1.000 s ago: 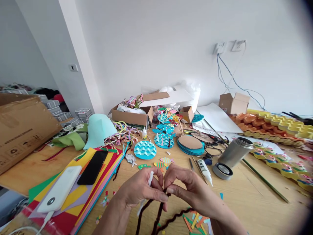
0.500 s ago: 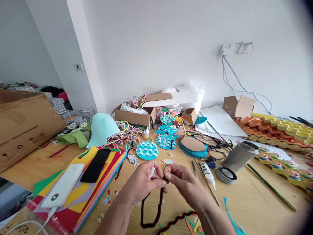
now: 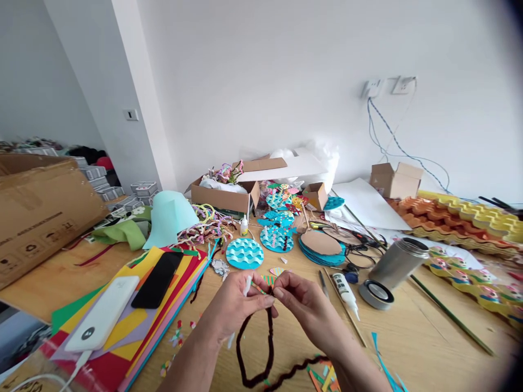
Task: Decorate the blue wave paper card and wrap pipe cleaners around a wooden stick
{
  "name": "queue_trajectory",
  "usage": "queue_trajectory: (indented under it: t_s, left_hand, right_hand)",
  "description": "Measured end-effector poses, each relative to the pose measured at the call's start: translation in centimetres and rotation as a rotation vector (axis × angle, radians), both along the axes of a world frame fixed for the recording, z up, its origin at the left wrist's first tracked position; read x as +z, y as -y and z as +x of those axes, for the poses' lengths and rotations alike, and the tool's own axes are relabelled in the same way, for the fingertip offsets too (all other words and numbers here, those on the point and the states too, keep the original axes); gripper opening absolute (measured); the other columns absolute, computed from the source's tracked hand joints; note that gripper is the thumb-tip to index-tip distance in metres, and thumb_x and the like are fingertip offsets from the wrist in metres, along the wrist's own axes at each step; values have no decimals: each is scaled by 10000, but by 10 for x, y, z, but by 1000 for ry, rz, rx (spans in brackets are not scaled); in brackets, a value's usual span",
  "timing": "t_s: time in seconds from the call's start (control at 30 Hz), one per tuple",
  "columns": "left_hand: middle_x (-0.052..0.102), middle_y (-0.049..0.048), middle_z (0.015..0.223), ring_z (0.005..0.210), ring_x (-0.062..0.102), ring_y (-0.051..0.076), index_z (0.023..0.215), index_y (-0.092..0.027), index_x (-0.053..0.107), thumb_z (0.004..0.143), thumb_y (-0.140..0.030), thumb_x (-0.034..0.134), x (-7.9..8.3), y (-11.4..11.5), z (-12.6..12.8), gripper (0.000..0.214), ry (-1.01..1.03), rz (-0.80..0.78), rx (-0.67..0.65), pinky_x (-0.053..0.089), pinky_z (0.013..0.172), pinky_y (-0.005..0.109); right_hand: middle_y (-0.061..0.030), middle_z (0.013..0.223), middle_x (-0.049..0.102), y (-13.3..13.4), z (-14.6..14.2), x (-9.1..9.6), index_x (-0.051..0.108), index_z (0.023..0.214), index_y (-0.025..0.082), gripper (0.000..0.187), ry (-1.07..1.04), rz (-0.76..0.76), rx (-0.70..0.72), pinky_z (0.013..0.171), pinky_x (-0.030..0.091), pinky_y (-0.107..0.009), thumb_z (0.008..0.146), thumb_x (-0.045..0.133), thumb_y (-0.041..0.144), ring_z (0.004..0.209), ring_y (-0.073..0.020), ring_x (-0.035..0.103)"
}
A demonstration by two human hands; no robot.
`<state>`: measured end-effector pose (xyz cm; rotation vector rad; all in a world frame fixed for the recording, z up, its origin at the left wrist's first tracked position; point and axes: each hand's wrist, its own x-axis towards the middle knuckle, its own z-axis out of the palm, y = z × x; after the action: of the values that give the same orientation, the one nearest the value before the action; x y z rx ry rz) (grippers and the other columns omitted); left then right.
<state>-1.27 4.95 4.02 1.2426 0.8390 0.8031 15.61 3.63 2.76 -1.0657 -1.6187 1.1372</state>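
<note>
Both hands meet above the middle of the table. My left hand (image 3: 239, 302) is closed, thumb and fingers pinching a dark brown pipe cleaner (image 3: 269, 348) that hangs below in a long loop. A slim white piece (image 3: 247, 286) also pokes out of the left hand; its kind is unclear. Fingertips of my right hand (image 3: 300, 296) pinch the same pipe cleaner close to the left thumb, and the pinched end is mostly hidden. Another dark brown pipe cleaner (image 3: 298, 370), wavy, lies on the tabletop below. Striped paper fish (image 3: 277, 271) lie just beyond the hands.
Coloured sheets (image 3: 163, 326) carry a phone (image 3: 157, 280) and a power bank (image 3: 102, 313) on the left. Blue wavy discs (image 3: 245, 253) lie ahead. To the right are a glue bottle (image 3: 345, 294), a metal flask (image 3: 398, 264), its lid (image 3: 376, 294) and egg trays (image 3: 457, 218).
The brown loop hangs slightly lower and rounder. The white piece in my left hand shows more, standing up higher and also showing below the hand. The view has shifted slightly.
</note>
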Motion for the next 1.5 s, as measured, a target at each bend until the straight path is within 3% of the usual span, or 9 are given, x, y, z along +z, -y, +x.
queue_trajectory:
  t_s: [0.17, 0.5, 0.73, 1.0, 1.17, 1.37, 1.5]
  left_hand:
    - [709, 50, 625, 593, 632, 158, 780, -137, 620, 695, -311, 728, -2, 0, 0, 221, 25, -20, 5, 408, 618, 252]
    - [718, 82, 685, 675, 618, 182, 772, -113, 727, 729, -355, 687, 1, 0, -1, 248, -102, 101, 11, 403, 659, 260]
    - [684, 63, 650, 612, 548, 160, 675, -126, 730, 788, -322, 590, 3, 1, -1, 266, -227, 235, 64, 354, 593, 251]
    - [667, 41, 650, 644, 550, 165, 678, -142, 728, 802, -334, 570, 2, 3, -1, 278, -240, 277, 39, 360, 614, 243]
    - [676, 48, 658, 636, 556, 170, 688, -133, 733, 791, -404, 596, -3, 2, 0, 320, -238, 238, 11, 356, 618, 256]
    - [691, 74, 694, 690, 590, 187, 725, -111, 746, 790, -372, 602, -3, 2, -3, 305, -78, 145, -153, 394, 679, 273]
    - [683, 62, 642, 628, 569, 159, 685, -118, 743, 755, -345, 646, 0, 1, 0, 257, -35, 105, -7, 401, 642, 258]
  right_hand:
    - [-14, 711, 565, 0, 1, -1, 545, 757, 175, 267, 78, 80, -89, 645, 398, -276, 870, 532, 416, 691, -155, 517]
    - [-9, 676, 584, 3, -5, 5, 539, 684, 183, 229, 158, 143, -156, 663, 395, -287, 842, 577, 345, 688, -163, 527]
    - [-17, 737, 609, -2, -2, -3, 578, 769, 182, 247, 46, 108, -103, 689, 417, -285, 881, 522, 395, 718, -159, 547]
    - [-21, 743, 603, 0, -5, 0, 597, 801, 179, 170, 112, 114, -75, 690, 416, -296, 860, 559, 333, 726, -170, 546]
    - [-16, 754, 564, 5, -5, 5, 519, 765, 188, 169, 216, 153, -78, 667, 401, -286, 895, 496, 292, 724, -161, 520]
    - [-18, 776, 534, 8, -6, 4, 484, 754, 198, 190, 277, 252, -69, 672, 390, -281, 918, 448, 288, 742, -161, 493]
    - [-12, 748, 545, 3, -9, 1, 502, 764, 198, 238, 139, 167, -130, 680, 401, -285, 913, 453, 378, 733, -163, 512]
